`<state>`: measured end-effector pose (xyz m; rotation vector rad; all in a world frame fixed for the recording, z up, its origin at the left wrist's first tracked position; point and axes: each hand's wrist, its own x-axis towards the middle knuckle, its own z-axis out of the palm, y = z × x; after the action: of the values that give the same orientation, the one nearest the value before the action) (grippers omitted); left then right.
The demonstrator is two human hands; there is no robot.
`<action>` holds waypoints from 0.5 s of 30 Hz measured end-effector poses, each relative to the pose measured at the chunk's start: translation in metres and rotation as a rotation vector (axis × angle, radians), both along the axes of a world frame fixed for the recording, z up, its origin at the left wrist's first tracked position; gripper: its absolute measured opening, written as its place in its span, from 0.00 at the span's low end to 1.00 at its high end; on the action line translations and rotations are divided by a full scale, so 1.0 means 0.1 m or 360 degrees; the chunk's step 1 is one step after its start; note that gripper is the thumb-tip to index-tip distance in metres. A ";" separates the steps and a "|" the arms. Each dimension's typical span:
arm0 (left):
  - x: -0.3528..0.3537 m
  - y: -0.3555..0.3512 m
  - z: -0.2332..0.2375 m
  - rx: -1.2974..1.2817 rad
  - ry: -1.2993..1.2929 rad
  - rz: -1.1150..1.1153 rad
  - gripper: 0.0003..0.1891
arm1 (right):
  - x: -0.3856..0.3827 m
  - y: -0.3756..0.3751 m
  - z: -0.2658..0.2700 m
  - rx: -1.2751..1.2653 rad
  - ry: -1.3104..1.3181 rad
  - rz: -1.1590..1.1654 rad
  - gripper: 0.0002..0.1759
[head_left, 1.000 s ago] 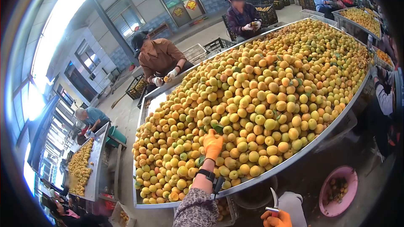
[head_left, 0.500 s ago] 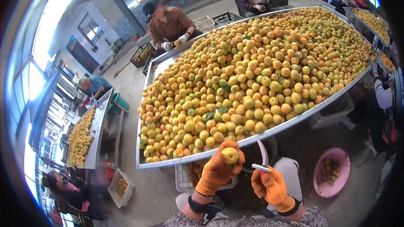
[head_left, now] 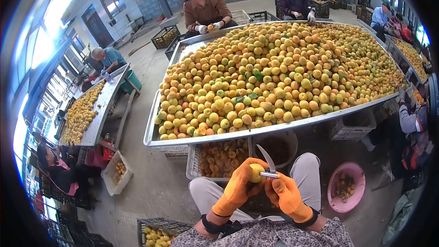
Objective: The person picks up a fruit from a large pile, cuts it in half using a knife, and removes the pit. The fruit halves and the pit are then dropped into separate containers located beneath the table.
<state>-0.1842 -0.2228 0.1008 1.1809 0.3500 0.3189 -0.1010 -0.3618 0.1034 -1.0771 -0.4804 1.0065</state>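
My left hand point(head_left: 238, 186), in an orange glove, is closed around a yellow apricot point(head_left: 256, 173). Beside it, my right hand point(head_left: 289, 195), gloved in orange too, grips a knife point(head_left: 267, 160) with a curved blade and a metal collar. The collar touches or nearly touches the fruit; the blade points up and to the left. Both hands are above my lap, in front of the metal tray table point(head_left: 210, 137) heaped with apricots point(head_left: 270, 77).
A white crate point(head_left: 194, 160) of opened fruit and a round bucket point(head_left: 292, 144) stand under the table's near edge. On the right is a pink basin point(head_left: 334, 201). A black crate point(head_left: 176, 225) lies lower left. Several people work around other tables.
My hands have come together, bringing the knife against or near the apricot. The view has tipped downward, showing more of my lap and the crate under the table.
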 end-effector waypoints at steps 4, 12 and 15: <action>-0.15 0.05 -0.06 0.0372 -0.0018 -0.0083 0.29 | -0.07 -0.01 -0.14 0.0011 -0.0135 0.0015 0.23; -0.24 -0.09 0.02 0.0332 0.0154 0.0229 0.18 | -0.22 0.05 -0.22 -0.0139 -0.0344 0.0001 0.20; -0.27 -0.16 -0.07 0.0429 0.0160 0.0354 0.17 | -0.32 0.10 -0.40 -0.0257 -0.0815 -0.0183 0.19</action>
<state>-0.2113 -0.2387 0.0934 1.4289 0.5406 0.5133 -0.1329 -0.3522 0.0638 -1.5001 -0.7485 0.6692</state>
